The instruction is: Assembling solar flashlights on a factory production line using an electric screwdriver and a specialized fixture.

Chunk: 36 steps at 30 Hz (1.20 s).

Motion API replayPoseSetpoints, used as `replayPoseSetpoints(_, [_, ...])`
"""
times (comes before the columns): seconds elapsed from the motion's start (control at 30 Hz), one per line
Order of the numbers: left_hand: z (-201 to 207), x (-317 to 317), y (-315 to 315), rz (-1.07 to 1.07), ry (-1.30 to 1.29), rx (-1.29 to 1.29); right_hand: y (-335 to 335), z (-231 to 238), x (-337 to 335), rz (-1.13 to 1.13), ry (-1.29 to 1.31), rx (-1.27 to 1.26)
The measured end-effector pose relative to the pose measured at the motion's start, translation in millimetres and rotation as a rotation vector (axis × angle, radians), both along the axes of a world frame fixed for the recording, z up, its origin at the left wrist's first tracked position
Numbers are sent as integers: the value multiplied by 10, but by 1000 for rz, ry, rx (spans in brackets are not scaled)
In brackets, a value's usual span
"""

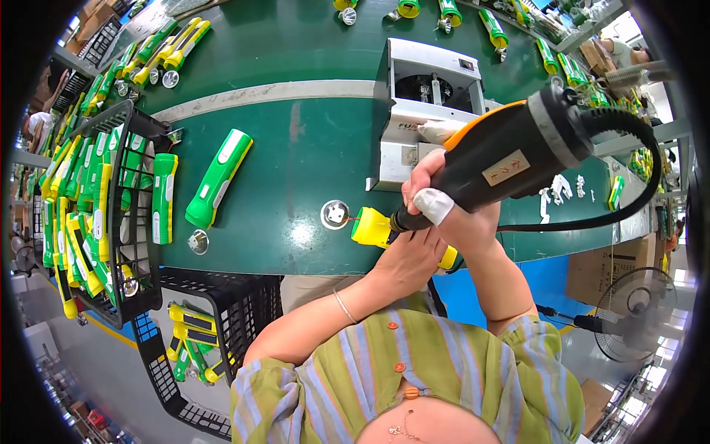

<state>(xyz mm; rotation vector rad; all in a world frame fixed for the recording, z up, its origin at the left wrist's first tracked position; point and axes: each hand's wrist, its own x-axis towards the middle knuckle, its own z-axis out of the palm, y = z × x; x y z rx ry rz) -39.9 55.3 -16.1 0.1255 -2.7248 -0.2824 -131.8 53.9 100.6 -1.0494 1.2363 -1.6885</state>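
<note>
Yellow plastic filled our left hand (409,260): its fingers were curled around a flashlight (368,227) lying at the near edge of the green bench (292,185), a bit right of centre, head end pointing left. Our right hand (471,222) was closed firmly round a fat black power screwdriver (510,159) with an orange stripe, white cover on the thumb, and its nose came down right at the flashlight's body. Couldn't tell whether the bit was touching a screw, since our fingers were in the way. A round clear reflector (335,214) lay just left of the flashlight's head, with a thin red wire between them.

Farther off we had a pale metal machine (429,111) behind the screwdriver, and some small white parts (558,189) over on the right. To the left, a green flashlight (220,177) lay tilted, another disc (198,242) near its lower end, and beyond it a black crate (122,222) held loads more. We also had a fan (636,314) off to the near right.
</note>
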Motion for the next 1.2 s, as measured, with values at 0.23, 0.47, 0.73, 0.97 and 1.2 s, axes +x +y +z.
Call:
replayPoseSetpoints(0.23, [-6,25,17,27,17,-63,-7,-15,8,-21,20,-13])
replayPoseSetpoints(0.47, [63,142,53,66,-6,-177,-27,-23,-131,64,-166,-10])
replayPoseSetpoints(0.73, [80,142,55,103,-3,-238,-64,-107,-164,45,-198,24])
replayPoseSetpoints(0.97, [49,75,8,45,11,-116,-10,-59,-63,20,-69,50])
replayPoseSetpoints(1.2, [-69,62,33,66,157,208,91,-26,67,104,98,41])
